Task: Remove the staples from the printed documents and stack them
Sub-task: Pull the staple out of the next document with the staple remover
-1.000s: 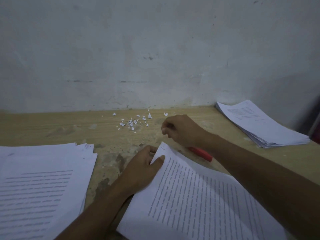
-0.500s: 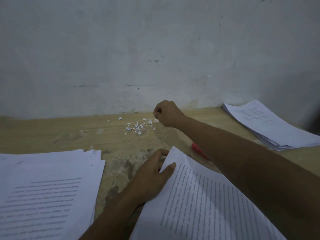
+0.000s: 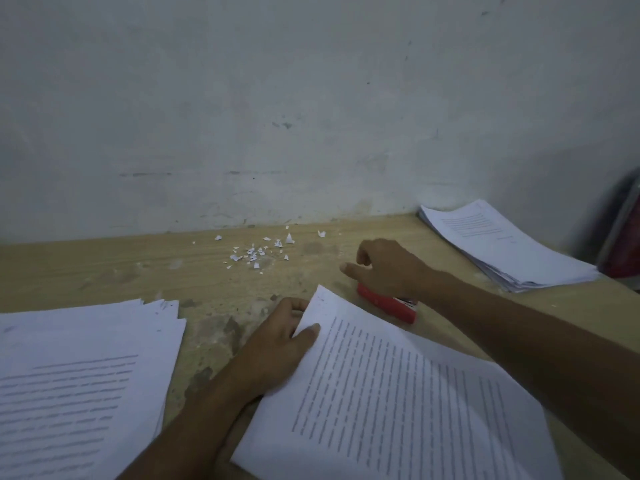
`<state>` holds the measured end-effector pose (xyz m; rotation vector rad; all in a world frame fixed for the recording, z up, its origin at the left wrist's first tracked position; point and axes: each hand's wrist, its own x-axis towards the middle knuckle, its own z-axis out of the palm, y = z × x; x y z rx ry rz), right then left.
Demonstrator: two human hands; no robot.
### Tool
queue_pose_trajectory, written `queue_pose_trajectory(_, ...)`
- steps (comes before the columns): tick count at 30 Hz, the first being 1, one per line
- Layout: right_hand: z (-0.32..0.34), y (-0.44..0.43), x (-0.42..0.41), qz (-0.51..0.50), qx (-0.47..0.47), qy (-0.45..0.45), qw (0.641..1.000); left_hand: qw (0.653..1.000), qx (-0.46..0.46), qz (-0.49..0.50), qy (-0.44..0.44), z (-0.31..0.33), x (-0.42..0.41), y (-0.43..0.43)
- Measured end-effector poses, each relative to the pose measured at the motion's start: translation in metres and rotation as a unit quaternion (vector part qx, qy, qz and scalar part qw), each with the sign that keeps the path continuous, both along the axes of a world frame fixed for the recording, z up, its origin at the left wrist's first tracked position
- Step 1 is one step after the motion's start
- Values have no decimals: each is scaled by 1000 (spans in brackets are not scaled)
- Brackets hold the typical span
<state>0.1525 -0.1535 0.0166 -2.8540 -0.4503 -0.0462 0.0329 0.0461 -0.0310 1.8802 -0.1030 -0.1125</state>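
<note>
A printed document (image 3: 381, 393) lies tilted on the wooden table (image 3: 104, 268) in front of me. My left hand (image 3: 280, 341) pinches its top-left corner, thumb on the page and fingers beneath. My right hand (image 3: 388, 268) hovers just above a red tool (image 3: 388, 304) beside that corner, thumb out and fingers loosely curled, holding nothing that I can see. A pile of printed sheets (image 3: 79, 375) lies at the near left. Another stack of documents (image 3: 502, 247) sits at the back right against the wall.
Small torn paper scraps (image 3: 256, 252) are scattered near the wall (image 3: 311, 98) at the table's back. A dark red object (image 3: 623, 244) stands at the right edge behind the back stack. Bare, stained wood shows between the left pile and the document.
My right hand reached out to the scraps by the wall, then drew back and now hovers over the red tool. My left hand kept its hold on the document's corner.
</note>
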Motion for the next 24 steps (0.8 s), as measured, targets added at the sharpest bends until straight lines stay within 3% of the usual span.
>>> queue_pose_trajectory(5, -28, -24, -24, -34, -23, 24, 999, 1000, -3, -14, -15, 1, -1, 0)
queue_pose_trajectory(11, -43, -32, -29, -6, -39, -25, 999, 999, 1, -17, -37, 5, -5, -3)
queue_pose_trajectory(13, -35, -29, -27, -13, 29, -8, 999, 1000, 4, -9, -30, 4, -5, -3)
queue_pose_trajectory(16, -20, -14, -23, -55, 220, 26, 974, 1000, -3, -16, -21, 4, -5, -4)
queue_pose_trajectory(20, -6, 9, -23, -95, 448, 156, 875, 999, -14, -31, -18, 4, -6, -3)
queue_pose_trajectory(22, -2, 21, -25, -95, 486, 173, 851, 999, -1, -33, -19, 3, -4, -3)
queue_pose_trajectory(24, 1, 34, -27, -87, 483, 173, 854, 999, 8, -30, -17, 2, -3, -3)
